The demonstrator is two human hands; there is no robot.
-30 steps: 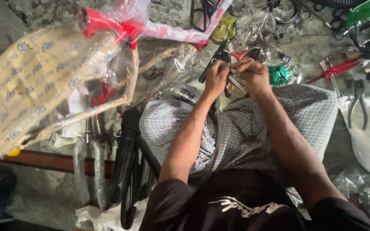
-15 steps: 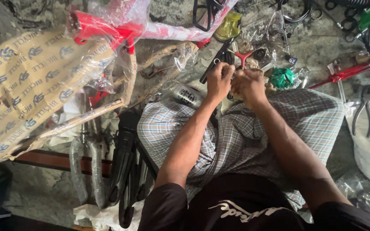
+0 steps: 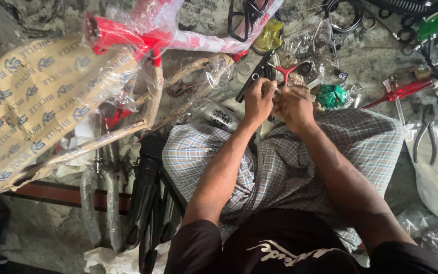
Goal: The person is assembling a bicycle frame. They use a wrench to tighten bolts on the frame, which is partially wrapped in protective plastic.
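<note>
Both hands meet over the lap, at the floor's far side. The left hand (image 3: 258,99) and right hand (image 3: 292,105) are closed on a small part (image 3: 276,94), mostly hidden. Best to keep it pinched firmly and low, close above the checked cloth (image 3: 280,167), so that if it slips it does not fall among the tools (image 3: 401,91).

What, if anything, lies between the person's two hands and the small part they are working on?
Nothing visible does. The left hand and the right hand are closed together around the small part above the checked cloth. The red Y-shaped tool lies just beyond the fingers.
</note>
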